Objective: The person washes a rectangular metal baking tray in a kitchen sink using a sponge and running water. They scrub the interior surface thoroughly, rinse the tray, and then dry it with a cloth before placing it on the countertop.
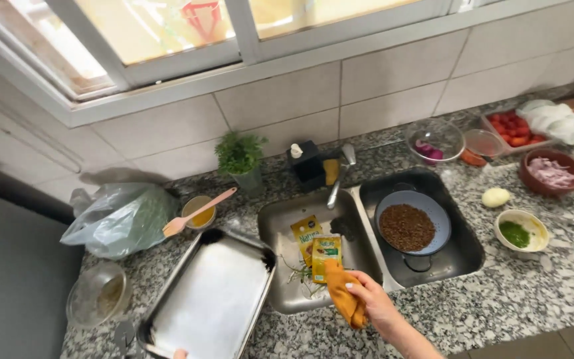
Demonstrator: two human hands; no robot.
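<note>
The right hand pinches an orange cloth hanging lengthwise over the sink; the left hand's grip is hidden, near the tray.

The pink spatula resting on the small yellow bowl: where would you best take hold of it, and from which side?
Probably by the free handle end of the pink spatula, coming from the right and above. The handle rises up-right past the small yellow bowl with open counter beneath, while the flat blade points down-left, close to the plastic bag.
</note>
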